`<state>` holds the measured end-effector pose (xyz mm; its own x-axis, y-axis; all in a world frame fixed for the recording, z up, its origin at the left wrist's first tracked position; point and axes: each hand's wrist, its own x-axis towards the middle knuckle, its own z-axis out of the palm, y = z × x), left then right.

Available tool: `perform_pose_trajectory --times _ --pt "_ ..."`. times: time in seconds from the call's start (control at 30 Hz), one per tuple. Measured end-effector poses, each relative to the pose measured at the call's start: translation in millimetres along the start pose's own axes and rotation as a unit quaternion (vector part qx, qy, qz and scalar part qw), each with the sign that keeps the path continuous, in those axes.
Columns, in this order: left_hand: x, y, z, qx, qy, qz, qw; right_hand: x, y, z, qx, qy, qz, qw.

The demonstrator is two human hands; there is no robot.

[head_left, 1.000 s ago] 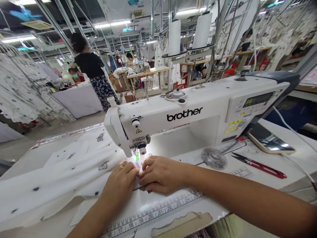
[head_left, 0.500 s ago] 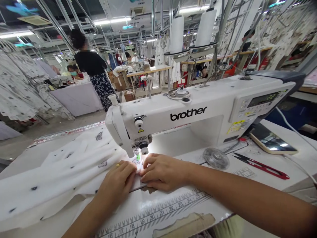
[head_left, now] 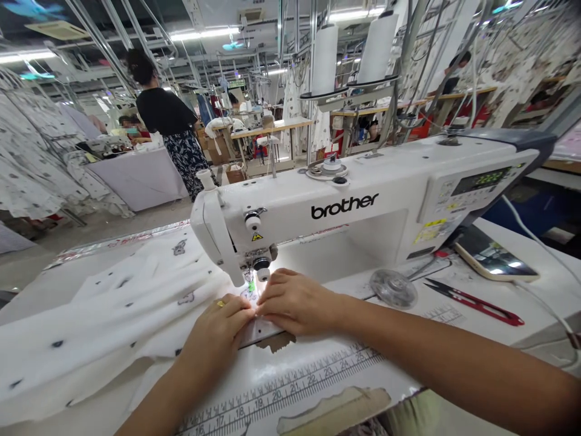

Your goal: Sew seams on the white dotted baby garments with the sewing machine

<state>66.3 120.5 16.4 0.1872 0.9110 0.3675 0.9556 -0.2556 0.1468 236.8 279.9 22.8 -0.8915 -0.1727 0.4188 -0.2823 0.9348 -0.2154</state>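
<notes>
Both bare hands meet at the needle end of a white Brother lockstitch sewing machine (head_left: 290, 206), over white fabric printed with small dark motifs (head_left: 104, 327). The fabric spreads in loose folds across the left of the worktable (head_left: 254, 370), and its near end runs in under the left hand, close to the lit presser foot (head_left: 250, 288), where a bit of green shows.

The left hand (head_left: 222, 324), a gold ring (head_left: 221, 304) on one finger, lies palm down on the fabric with its fingertips just in front of the foot. The right hand (head_left: 297, 303) comes in from the other side, fingers curled and bunched, its tips almost meeting the left ones. Both sets of fingertips are at the cloth — whether either hand pinches it or only presses it flat, I cannot tell.

Right of the hands, a clear round disc (head_left: 393, 288), red-handled thread snips (head_left: 476, 301) and a smartphone (head_left: 495, 254) lie on the table. A printed ruler scale (head_left: 276, 396) runs along the near edge, beside a torn beige strip (head_left: 333, 413). Two white thread cones (head_left: 325, 59) stand above and behind the machine. Farther back on the left, a co-worker in a black top (head_left: 166, 112) stands near a cloth-draped table (head_left: 138, 178).
</notes>
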Motion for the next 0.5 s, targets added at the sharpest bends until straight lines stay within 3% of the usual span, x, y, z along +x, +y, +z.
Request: perform_pose_trajectory --times 0.27,0.5 --pt "-11.8 -4.0 8.8 0.101 0.026 0.057 0.993 0.9 -4.8 -1.7 -0.045 -0.057 0.012 0.997" --pt "-7.8 -19.4 13.7 0.114 0.027 0.019 0.993 4.0 -7.9 -0.9 -0.072 -0.052 0.087 0.992"
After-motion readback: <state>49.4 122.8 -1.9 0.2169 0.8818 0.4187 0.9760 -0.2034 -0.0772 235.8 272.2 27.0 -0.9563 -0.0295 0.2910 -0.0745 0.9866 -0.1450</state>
